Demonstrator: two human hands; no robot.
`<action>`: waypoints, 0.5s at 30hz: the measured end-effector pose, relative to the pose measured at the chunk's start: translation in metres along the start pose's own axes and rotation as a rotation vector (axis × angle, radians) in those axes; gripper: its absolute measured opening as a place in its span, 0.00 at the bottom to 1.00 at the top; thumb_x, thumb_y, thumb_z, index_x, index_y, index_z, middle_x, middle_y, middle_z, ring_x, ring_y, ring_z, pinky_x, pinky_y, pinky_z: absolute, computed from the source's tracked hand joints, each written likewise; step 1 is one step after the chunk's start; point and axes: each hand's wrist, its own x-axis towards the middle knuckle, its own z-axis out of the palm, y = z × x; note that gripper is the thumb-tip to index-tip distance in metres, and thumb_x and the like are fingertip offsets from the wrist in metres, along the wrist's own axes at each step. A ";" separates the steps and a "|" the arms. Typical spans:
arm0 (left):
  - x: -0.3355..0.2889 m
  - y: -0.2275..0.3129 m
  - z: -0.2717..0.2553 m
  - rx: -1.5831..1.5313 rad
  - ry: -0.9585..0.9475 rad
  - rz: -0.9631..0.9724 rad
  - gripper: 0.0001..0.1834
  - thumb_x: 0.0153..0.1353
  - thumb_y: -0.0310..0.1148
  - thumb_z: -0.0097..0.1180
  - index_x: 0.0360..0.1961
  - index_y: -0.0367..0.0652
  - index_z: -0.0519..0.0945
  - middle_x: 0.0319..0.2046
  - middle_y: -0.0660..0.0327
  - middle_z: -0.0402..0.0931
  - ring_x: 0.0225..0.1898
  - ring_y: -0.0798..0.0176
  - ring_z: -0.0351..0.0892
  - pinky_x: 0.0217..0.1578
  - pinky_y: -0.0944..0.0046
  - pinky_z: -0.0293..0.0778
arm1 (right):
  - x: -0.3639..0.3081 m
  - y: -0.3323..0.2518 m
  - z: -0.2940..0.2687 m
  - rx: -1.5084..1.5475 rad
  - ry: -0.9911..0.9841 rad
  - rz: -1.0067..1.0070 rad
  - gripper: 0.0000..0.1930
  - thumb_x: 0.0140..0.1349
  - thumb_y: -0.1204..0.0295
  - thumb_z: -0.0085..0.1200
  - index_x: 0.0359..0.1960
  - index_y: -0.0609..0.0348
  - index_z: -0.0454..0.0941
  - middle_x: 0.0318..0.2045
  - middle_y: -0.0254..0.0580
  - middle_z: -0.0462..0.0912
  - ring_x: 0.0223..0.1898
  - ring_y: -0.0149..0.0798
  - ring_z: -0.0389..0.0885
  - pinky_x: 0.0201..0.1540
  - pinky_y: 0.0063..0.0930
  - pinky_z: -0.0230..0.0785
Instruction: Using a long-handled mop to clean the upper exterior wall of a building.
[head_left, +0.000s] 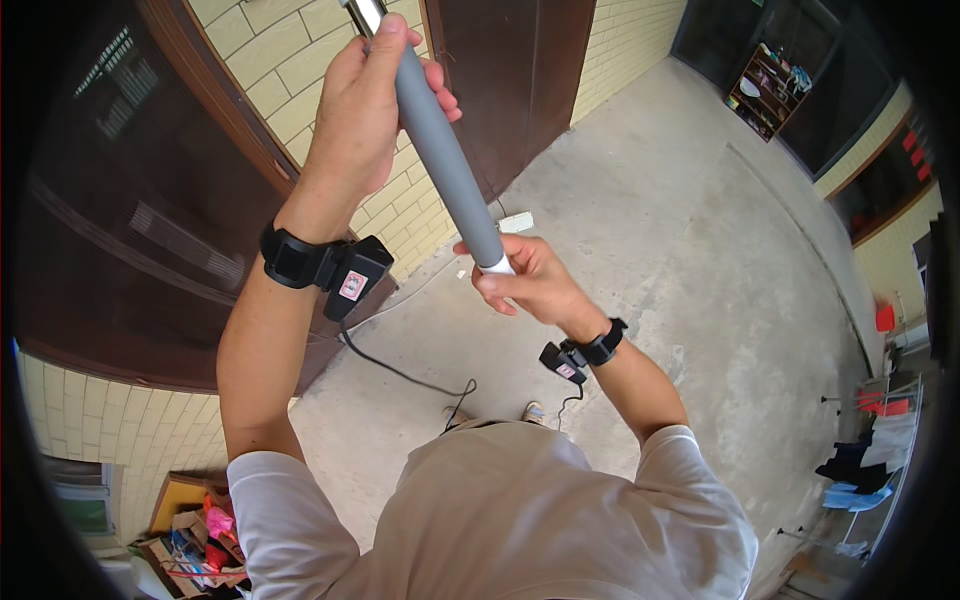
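we are holding a long grey cylindrical tube [440, 150], with a white lower end and a shiny silver metal upper end, above the pale grey concrete floor [690, 300], and it is slanting from upper left to lower right. our left hand [362, 108] is sitting high on the tube, its grip clamping round the grey part near the metal; the thumb is lying along the tube and the fingertips are showing past its right edge. our left forearm is pointing almost straight up the view, leaning slightly right. our right hand [538, 283] is sitting lower, its grip closing round the white end with the thumb crossing the near side, while our right forearm is slanting up and left. we are wearing a black strap wristband [290, 258] with a boxy black module [357, 280] on the left wrist and a matching black band [602, 346] on the right.
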 end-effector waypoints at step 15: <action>-0.004 -0.001 0.034 0.037 0.169 0.013 0.22 0.77 0.52 0.45 0.44 0.41 0.70 0.26 0.60 0.75 0.26 0.65 0.78 0.32 0.58 0.82 | -0.007 0.023 0.015 -1.021 0.613 -0.329 0.15 0.61 0.66 0.70 0.35 0.67 0.80 0.16 0.40 0.74 0.21 0.24 0.71 0.25 0.25 0.67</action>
